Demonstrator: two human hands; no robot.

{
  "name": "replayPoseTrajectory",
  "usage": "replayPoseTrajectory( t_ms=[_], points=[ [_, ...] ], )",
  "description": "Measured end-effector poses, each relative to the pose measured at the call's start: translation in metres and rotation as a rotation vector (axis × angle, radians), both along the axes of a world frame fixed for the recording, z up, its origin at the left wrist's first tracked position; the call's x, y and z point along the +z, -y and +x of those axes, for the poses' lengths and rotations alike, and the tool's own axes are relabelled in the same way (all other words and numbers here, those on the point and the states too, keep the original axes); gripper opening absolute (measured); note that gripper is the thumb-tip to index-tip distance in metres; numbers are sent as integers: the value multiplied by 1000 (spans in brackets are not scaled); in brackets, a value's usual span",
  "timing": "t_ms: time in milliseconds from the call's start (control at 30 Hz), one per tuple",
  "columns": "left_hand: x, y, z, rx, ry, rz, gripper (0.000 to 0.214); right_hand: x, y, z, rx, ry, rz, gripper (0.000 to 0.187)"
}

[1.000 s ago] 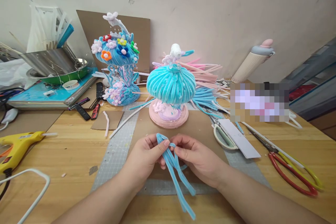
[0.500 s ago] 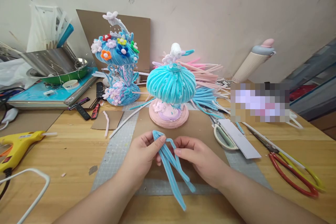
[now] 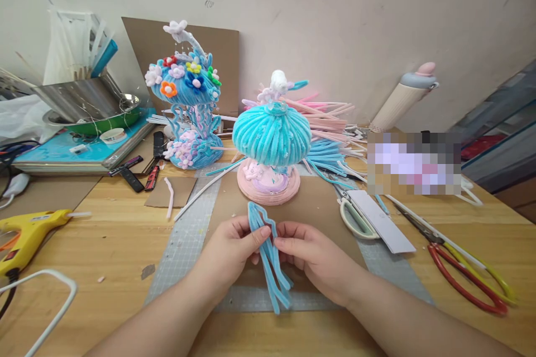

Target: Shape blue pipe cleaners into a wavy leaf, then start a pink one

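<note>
The strips (image 3: pixel 268 262) are showing light blue, the cap (image 3: pixel 272 136) turquoise, the base (image 3: pixel 268 195) pink and lilac, the mat (image 3: pixel 182 245) grey and gridded, the glue gun (image 3: pixel 36 228) yellow.

Pipe cleaners (image 3: pixel 274 273) are held between the left hand (image 3: pixel 234 244) and the right hand (image 3: pixel 304 245), above cardboard (image 3: pixel 335 209). Beyond them an ornament (image 3: pixel 271 136) is placed, with a second ornament (image 3: pixel 183 86) farther left. A glue gun (image 3: pixel 33 230) is laid near left, scissors (image 3: pixel 434 239) at right.
</note>
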State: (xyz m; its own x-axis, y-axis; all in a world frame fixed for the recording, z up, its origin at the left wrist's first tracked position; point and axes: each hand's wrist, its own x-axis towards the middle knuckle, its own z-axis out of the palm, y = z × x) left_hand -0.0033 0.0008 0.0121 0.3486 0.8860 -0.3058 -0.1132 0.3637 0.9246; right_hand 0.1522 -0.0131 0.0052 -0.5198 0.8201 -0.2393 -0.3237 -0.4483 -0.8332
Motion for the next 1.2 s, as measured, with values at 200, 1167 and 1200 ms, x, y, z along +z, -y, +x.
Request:
replayPoseTrajectory(
  t_ms=[200, 1167, 1200],
  points=[
    [0, 0, 0, -54, 11, -41, 21, 1, -1, 2, 89, 15, -14, 16],
    [-1, 3, 1, 37, 75, -78, 19, -4, 0, 2, 49, -4, -45, 12],
    [-1, 2, 1, 40, 83, -76, 18, -4, 0, 2, 43, 0, -36, 13]
  ],
)
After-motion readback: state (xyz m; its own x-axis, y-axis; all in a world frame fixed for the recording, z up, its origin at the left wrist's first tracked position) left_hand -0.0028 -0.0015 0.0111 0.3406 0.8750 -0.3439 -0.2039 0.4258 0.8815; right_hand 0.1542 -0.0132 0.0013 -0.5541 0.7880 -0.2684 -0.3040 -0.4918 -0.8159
